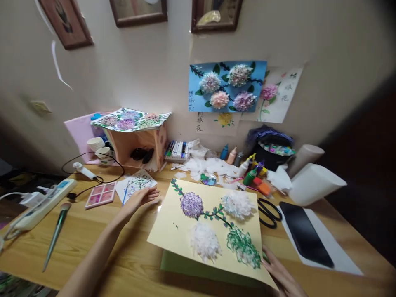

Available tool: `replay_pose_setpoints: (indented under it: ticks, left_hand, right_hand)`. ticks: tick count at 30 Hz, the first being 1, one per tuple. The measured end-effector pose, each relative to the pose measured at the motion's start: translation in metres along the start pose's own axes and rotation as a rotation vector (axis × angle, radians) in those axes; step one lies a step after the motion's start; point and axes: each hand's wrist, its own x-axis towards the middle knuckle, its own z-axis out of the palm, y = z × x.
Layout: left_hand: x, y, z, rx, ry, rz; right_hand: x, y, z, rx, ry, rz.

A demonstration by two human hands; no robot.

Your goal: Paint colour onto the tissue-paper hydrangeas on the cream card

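A cream sheet (173,227) with purple, white and green textured flowers and a painted branch tilts above the wooden table, a green sheet (185,266) beneath it. My right hand (275,268) grips its lower right corner, fingers partly hidden behind the paper. My left hand (145,196) holds nothing; its fingers are stretched out to the left of the sheet, near a white paper (140,180) with dark green dabs and a blue stick on it.
Black-handled scissors (269,212) and a black phone (305,231) lie right of the sheet. Paint bottles (231,156), tissue scraps (201,165) and paper rolls (315,183) stand behind. A palette (101,194), brush (57,235) and power strip (46,206) are at left.
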Motion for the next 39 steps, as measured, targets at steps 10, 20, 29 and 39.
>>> replay_pose_setpoints:
  ticks: [10,20,29,39]
  left_hand:
    - [0.006,-0.042,0.042,-0.02,-0.168,0.005]
    - [0.001,-0.041,0.033,0.153,-0.124,-0.012]
    - [0.007,-0.041,0.03,0.208,-0.056,0.019]
    - [0.014,-0.046,0.023,0.301,0.025,0.106]
  right_hand:
    - [-0.003,-0.011,0.005,0.144,-0.191,-0.033]
    - [0.01,-0.038,-0.004,-0.184,-0.311,-0.001]
    - [0.068,-0.102,0.023,-0.994,-0.011,-0.577]
    - [0.092,-0.085,0.033,-1.069,0.099,-0.83]
